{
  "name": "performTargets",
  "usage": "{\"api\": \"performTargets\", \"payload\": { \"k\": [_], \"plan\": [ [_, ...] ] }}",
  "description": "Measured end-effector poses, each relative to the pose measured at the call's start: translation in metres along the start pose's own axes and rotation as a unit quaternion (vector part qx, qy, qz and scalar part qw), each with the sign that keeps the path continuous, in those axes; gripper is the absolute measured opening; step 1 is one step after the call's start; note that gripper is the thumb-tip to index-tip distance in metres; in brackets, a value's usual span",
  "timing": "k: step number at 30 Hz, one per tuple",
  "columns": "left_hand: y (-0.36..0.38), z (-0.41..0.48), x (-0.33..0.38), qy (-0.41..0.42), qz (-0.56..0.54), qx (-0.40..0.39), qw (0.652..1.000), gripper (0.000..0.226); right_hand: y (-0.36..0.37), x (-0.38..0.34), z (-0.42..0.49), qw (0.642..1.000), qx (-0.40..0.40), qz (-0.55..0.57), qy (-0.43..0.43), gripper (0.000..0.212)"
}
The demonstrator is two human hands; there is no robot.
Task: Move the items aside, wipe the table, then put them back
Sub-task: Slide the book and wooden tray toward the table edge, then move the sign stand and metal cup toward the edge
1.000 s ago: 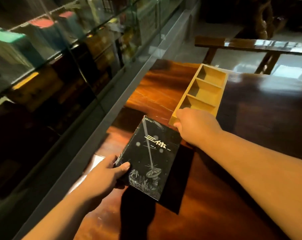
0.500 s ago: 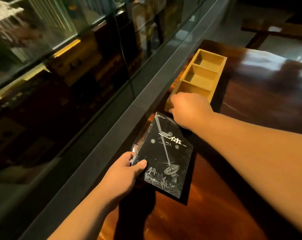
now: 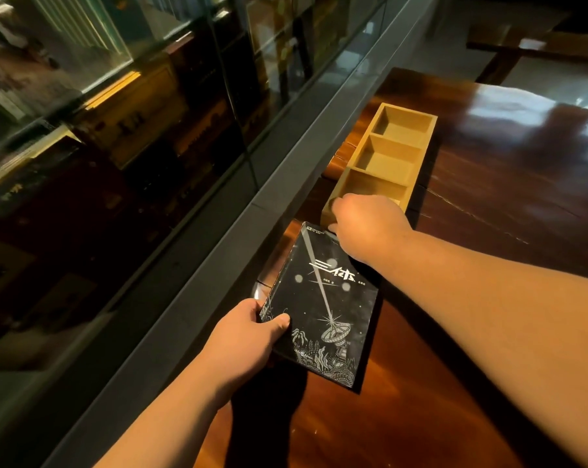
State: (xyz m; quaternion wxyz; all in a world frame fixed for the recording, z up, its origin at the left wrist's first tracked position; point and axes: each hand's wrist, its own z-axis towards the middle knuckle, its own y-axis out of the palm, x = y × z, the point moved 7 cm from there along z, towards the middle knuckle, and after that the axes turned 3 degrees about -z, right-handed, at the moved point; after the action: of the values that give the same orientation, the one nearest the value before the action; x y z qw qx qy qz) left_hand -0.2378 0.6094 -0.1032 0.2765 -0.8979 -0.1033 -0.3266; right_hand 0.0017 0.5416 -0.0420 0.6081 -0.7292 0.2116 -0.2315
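Book (image 3: 323,305) shifted nearer tray (image 3: 387,163) | left hand (image 3: 248,336) grips book | right hand (image 3: 366,224) clasps tray | glass cabinet (image 3: 117,130) alongside

View: a single head-worn wide-angle camera; no second view shares the scene.
Position: above the near end of the desk (image 3: 488,204), over both forearms.
Facing: forward and steeply down, along the desk's left edge beside the glass cabinet (image 3: 123,136).
Nearness: close; both arms fill the lower frame.
Distortion: straight edges bow toward the corners.
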Motion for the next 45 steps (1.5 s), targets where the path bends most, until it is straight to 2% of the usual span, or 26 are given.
{"api": "performTargets", "payload": {
  "k": [2, 4, 6, 8, 11, 12, 17, 21, 24, 27, 36, 45],
  "plan": [
    [-0.003, 0.0, 0.009, 0.02, 0.128, 0.04, 0.991, 0.029, 0.001, 0.001, -0.001, 1.0, -0.002, 0.003, -0.004, 0.011],
    [-0.005, -0.002, 0.019, 0.054, 0.266, 0.078, 0.959, 0.044, 0.001, 0.002, -0.003, 1.0, -0.003, 0.012, -0.008, 0.01],
    [-0.008, -0.005, 0.027, 0.067, 0.347, 0.105, 0.929, 0.054, 0.001, 0.005, -0.006, 1.0, 0.007, 0.017, -0.006, 0.01],
    [-0.01, -0.008, 0.033, 0.069, 0.378, 0.116, 0.916, 0.055, 0.001, 0.008, -0.011, 0.999, 0.017, 0.03, -0.002, 0.023],
    [-0.01, -0.014, 0.045, 0.086, 0.416, 0.118, 0.898, 0.053, -0.012, 0.014, -0.027, 0.996, 0.063, 0.056, -0.014, 0.015],
    [-0.009, -0.017, 0.052, 0.101, 0.426, 0.122, 0.891, 0.054, -0.018, 0.016, -0.033, 0.994, 0.086, 0.06, -0.022, 0.019],
    [0.01, -0.041, 0.126, 0.257, 0.414, 0.161, 0.858, 0.084, -0.052, 0.053, -0.079, 0.983, 0.153, 0.102, -0.009, 0.055],
    [0.05, -0.078, 0.207, 0.371, 0.422, 0.176, 0.808, 0.1, -0.08, 0.117, -0.137, 0.974, 0.181, 0.132, 0.031, 0.079],
    [0.095, -0.113, 0.262, 0.427, 0.438, 0.175, 0.772, 0.109, -0.094, 0.177, -0.191, 0.972, 0.18, 0.126, 0.083, 0.092],
    [0.152, -0.152, 0.31, 0.476, 0.425, 0.154, 0.754, 0.109, -0.105, 0.241, -0.252, 0.969, 0.177, 0.108, 0.136, 0.097],
    [0.373, -0.287, 0.425, 0.582, 0.411, 0.067, 0.698, 0.106, -0.137, 0.449, -0.469, 0.924, 0.228, 0.035, 0.304, 0.094],
    [0.585, -0.401, 0.479, 0.655, 0.402, 0.003, 0.64, 0.109, -0.127, 0.598, -0.656, 0.879, 0.238, -0.009, 0.412, 0.093]
  ]
}}
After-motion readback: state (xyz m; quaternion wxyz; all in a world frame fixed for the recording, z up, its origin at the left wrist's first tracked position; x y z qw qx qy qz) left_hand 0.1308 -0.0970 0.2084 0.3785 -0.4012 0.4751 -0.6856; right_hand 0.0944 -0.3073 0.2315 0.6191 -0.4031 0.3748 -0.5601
